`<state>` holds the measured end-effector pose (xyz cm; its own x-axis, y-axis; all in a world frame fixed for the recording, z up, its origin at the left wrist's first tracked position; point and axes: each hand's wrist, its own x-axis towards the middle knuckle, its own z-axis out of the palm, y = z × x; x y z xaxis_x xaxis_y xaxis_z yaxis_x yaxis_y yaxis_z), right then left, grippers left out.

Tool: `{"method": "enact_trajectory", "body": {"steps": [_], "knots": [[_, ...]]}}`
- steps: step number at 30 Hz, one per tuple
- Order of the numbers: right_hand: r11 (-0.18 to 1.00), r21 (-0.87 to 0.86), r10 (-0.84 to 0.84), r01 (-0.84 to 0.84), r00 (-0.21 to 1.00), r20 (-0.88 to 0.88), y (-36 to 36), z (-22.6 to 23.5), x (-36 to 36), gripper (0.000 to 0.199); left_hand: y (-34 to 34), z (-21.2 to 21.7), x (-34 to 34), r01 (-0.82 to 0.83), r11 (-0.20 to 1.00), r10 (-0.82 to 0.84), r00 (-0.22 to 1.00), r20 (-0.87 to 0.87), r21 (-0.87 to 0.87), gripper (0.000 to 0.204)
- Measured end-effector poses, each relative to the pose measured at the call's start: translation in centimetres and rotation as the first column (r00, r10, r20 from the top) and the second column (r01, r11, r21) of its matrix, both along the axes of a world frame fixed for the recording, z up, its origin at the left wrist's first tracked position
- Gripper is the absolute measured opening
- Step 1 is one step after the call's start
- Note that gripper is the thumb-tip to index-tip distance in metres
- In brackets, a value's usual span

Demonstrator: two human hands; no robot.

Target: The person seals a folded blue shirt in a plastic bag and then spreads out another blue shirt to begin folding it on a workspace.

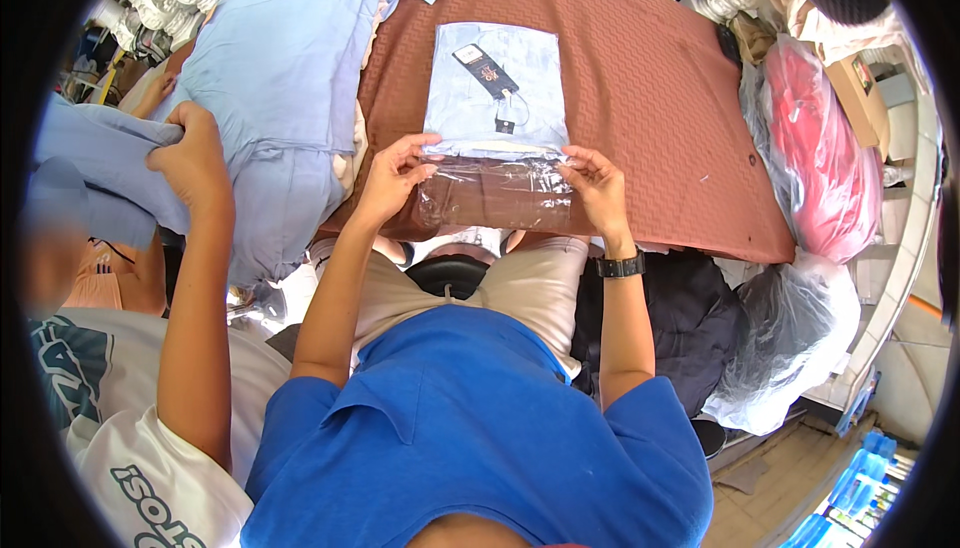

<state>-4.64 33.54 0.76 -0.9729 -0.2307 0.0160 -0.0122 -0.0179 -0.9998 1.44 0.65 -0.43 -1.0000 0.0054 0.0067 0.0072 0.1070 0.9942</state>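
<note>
A folded light-blue shirt (495,88) with a dark hang tag (487,73) lies flat on the brown quilted cloth (650,98) covering the table, at twelve o'clock from the person's chest. Its near end sits inside the mouth of a clear plastic bag (495,193), which trails back toward the person. The left hand (392,178) pinches the bag's left edge between thumb and fingertips at the shirt's near left corner; the right hand (595,188), a black watch (620,266) on its wrist, pinches the right edge the same way. At nine o'clock another person's hand (192,158) grips a pile of loose blue shirts (280,78). At three o'clock lies a bagged red bundle (825,168).
</note>
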Motion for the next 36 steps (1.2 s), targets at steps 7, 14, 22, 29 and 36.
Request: {"method": "enact_trajectory", "body": {"steps": [7, 14, 22, 29, 36], "knots": [[0.992, -0.098, -0.100, 0.080, 0.972, -0.212, -0.3, 5.4, -0.9, 0.024, 0.9, 6.0, -1.2, -0.127, 0.989, 0.142, 0.964, -0.226, 0.080, 0.040], [0.980, -0.183, -0.159, 0.083, 0.878, -0.452, -1.0, 15.4, -0.8, 0.024, 1.0, 16.1, -1.6, -0.195, 0.963, 0.257, 0.868, -0.425, 0.184, 0.046], [0.981, -0.189, -0.068, 0.051, 0.994, -0.082, 0.0, 18.4, 0.5, 0.033, 0.1, 21.0, 0.6, -0.148, 0.988, 0.152, 0.981, -0.123, 0.047, 0.047], [0.948, -0.266, -0.045, 0.173, 0.904, 0.425, -0.9, 1.5, -12.3, 0.022, -3.2, 4.4, -11.6, -0.001, 0.959, -0.094, 0.942, 0.323, 0.284, 0.050], [0.939, -0.283, -0.013, 0.197, 0.840, 0.542, -0.6, 0.6, -11.6, 0.038, -3.9, 3.0, -11.1, -0.064, 0.919, -0.085, 0.931, 0.355, 0.388, 0.050]]}}
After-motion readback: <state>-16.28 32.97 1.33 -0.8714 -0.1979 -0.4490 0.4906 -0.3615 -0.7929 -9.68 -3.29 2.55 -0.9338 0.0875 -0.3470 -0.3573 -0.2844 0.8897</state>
